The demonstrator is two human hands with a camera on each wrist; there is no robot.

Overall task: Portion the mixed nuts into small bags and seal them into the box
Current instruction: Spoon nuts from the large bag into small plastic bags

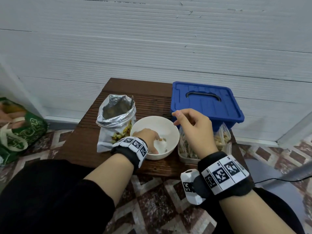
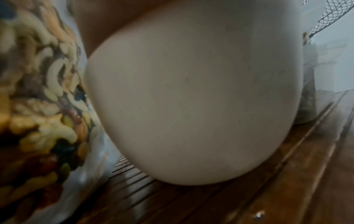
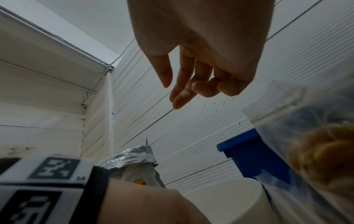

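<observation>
A white bowl (image 1: pixel 168 122) stands on the small wooden table (image 1: pixel 81 146); a few nuts and something white lie at its bottom. My left hand (image 1: pixel 156 144) reaches down into the bowl, and its grip is hidden. The left wrist view is filled by the bowl's outer wall (image 2: pixel 191 98), with the printed nut bag (image 2: pixel 38 91) beside it. My right hand (image 1: pixel 174 119) hovers above the bowl's right rim, its fingers (image 3: pixel 180 98) loosely curled and holding nothing. The open foil nut bag (image 1: pixel 116 115) stands left of the bowl. The blue box (image 1: pixel 206 102) sits behind with its lid on.
A clear tub (image 1: pixel 187 154) right of the bowl holds small filled nut bags (image 1: pixel 221 137). A green bag (image 1: pixel 18 130) lies on the tiled floor at the left. A white panelled wall runs close behind the table.
</observation>
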